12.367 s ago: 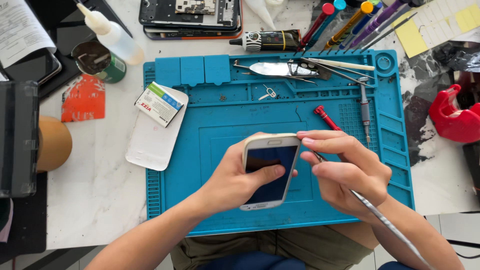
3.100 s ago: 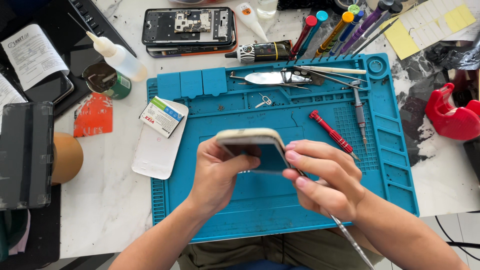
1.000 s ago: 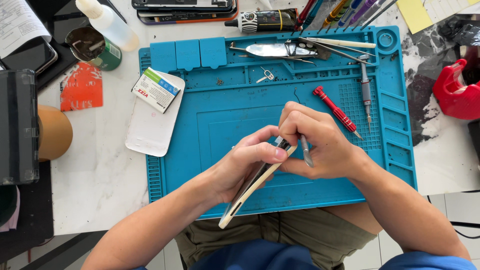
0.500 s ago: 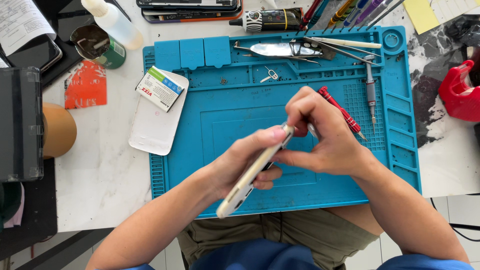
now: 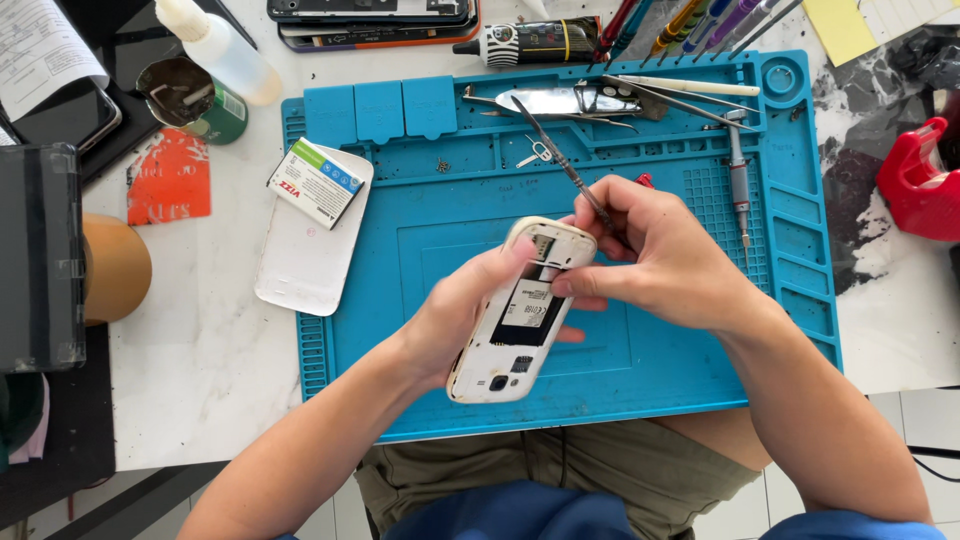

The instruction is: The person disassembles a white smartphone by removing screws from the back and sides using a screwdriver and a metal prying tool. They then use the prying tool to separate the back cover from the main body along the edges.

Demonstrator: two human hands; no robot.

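Half a second ago the phone point(image 5: 520, 315) stood edge-on to the camera between both hands; now it is turned so its open back faces up, and the thin metal tool point(image 5: 565, 165) that was hidden in the right fist shows its shaft pointing away from the person.

The blue mat point(image 5: 680, 350), rubbery and moulded with ridged compartments, lies under both hands. The left hand point(image 5: 455, 320) cradles the phone from below, fingers curled closed around its left edge and the thumb pressed on its upper rim. The phone is a white, rounded plastic slab without its cover, with a dark rectangular battery bay and a small camera lens near the lower end; it tilts with its top toward the right hand's fingertips. The right hand point(image 5: 665, 260) is closed on the tool in a pen grip, and 1 fingertip touches the phone's right edge beside the bay. The tool is slim, shiny and straight, rising past the knuckles.

Left of the left hand's fingers, well apart, lies the smooth white back cover point(image 5: 305, 255), with a small flat battery point(image 5: 317, 183) resting on its top corner.
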